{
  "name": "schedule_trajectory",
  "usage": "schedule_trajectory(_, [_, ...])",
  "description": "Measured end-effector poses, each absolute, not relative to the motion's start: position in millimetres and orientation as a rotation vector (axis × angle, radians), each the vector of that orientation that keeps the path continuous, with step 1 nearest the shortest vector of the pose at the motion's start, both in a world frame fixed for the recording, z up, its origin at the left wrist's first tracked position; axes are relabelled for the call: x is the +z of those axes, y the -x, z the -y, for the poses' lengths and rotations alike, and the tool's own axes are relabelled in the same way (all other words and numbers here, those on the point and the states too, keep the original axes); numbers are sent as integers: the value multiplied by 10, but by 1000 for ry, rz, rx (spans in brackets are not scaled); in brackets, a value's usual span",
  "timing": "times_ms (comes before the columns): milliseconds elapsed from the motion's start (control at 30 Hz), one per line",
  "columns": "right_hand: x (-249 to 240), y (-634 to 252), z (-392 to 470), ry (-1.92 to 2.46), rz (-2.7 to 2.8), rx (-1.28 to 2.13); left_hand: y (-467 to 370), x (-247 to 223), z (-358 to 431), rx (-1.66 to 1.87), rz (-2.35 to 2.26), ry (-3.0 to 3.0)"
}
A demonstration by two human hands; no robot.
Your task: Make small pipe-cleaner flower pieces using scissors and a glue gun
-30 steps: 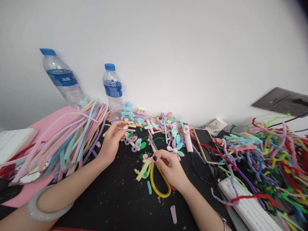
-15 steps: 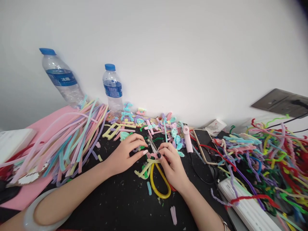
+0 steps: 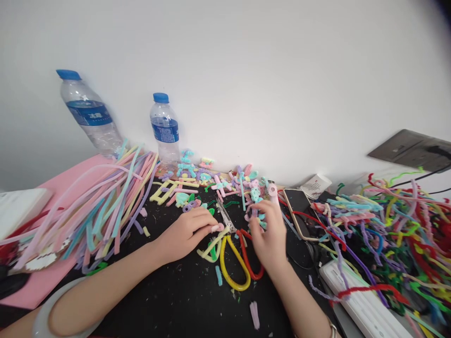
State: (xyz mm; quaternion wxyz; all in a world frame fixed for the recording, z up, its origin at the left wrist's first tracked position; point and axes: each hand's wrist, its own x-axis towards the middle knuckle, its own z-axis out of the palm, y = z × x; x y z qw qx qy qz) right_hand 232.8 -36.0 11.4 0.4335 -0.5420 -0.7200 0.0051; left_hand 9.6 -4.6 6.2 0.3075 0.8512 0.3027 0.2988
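Observation:
My left hand (image 3: 188, 234) is closed in a pinch on a small pink pipe-cleaner piece (image 3: 221, 227) at its fingertips. My right hand (image 3: 269, 234) is lifted over the right side of the pile, thumb and fingers apart and slightly blurred, close to purple and blue pipe-cleaner pieces (image 3: 255, 193). Between both hands lie scissors (image 3: 235, 251), one handle yellow and the other red, blades pointing away from me. A bent pale yellow and green pipe-cleaner piece (image 3: 207, 253) rests beside the yellow handle. Short blue (image 3: 219, 275) and lilac (image 3: 254, 315) cut pieces lie nearer me.
Long pastel pipe cleaners (image 3: 116, 202) spread over a pink board (image 3: 66, 180) at left. Two bottles (image 3: 165, 129) stand by the wall. At right are a phone (image 3: 299, 211), a pink handheld device (image 3: 273, 190), a white box (image 3: 362, 300) and a tangle of coloured pipe cleaners (image 3: 394, 234).
My right hand has moved right and away from the scissors and the pink piece, its fingers spreading. The red handle now shows. My left hand keeps the pink piece, slightly closer in.

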Motion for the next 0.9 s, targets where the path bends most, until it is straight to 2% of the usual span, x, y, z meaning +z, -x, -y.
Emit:
schedule_trajectory(100, [53,-2614,204,1647,1529,-320,-103,96,50,799,-952,-2153])
schedule_trajectory(233, [-84,-2891,48,1973,1469,-96,-120,134,69,777,-1033,-2088])
schedule_trajectory(333, [-145,-2958,-10,1982,1501,17,-124,137,72,762,-1031,-2083])
schedule_trajectory(667, [-20,-2943,96,1835,1177,-78,-94,76,43,914,-1184,-2010])
schedule_trajectory(767, [-9,-2859,165,1604,1124,149,-89,53,34,976,-1249,-1995])
schedule_trajectory(900, [-21,-2675,264,1393,1189,658,-93,50,37,1034,-1295,-1971])
